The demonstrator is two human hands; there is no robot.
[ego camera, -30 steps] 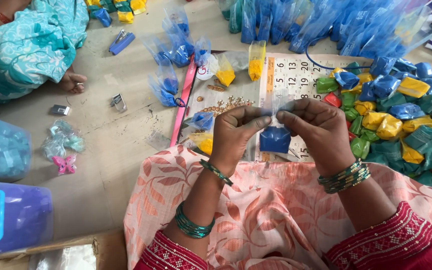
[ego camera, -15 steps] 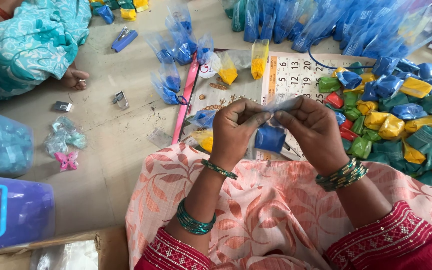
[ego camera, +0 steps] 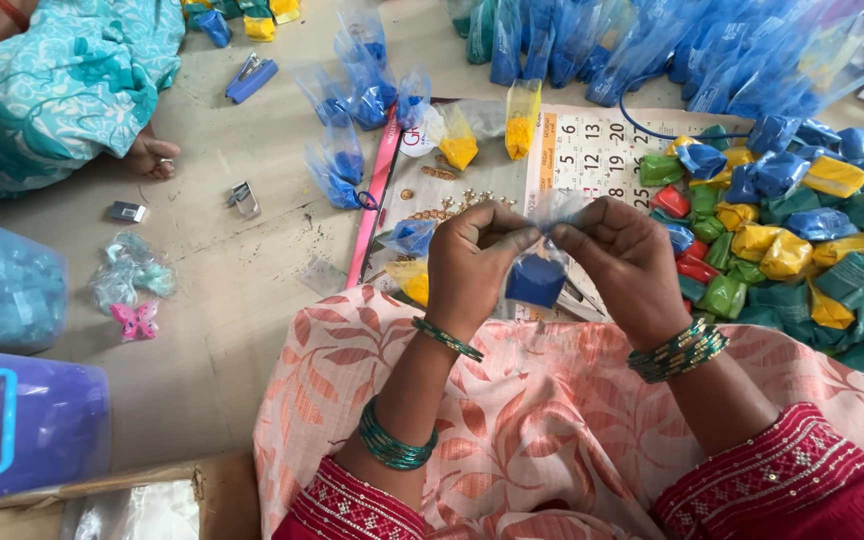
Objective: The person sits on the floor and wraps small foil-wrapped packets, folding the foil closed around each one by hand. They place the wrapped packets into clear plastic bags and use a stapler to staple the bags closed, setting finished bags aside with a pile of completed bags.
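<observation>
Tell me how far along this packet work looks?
Done: a heap of folded packets lies to the right. In hand: the left hand and right hand pinch the top of a blue powder pouch. Left: open pouches lie on the floor.

Both hands (ego camera: 552,265) pinch blue powder pkt (ego camera: 535,280), prob. open-topped.

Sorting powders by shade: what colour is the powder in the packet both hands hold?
Blue powder, in the head view.

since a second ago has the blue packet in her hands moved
Barely. The blue packet, pinched by the left hand and right hand, stays over the calendar's lower edge; any small shift may be the camera's.
</observation>
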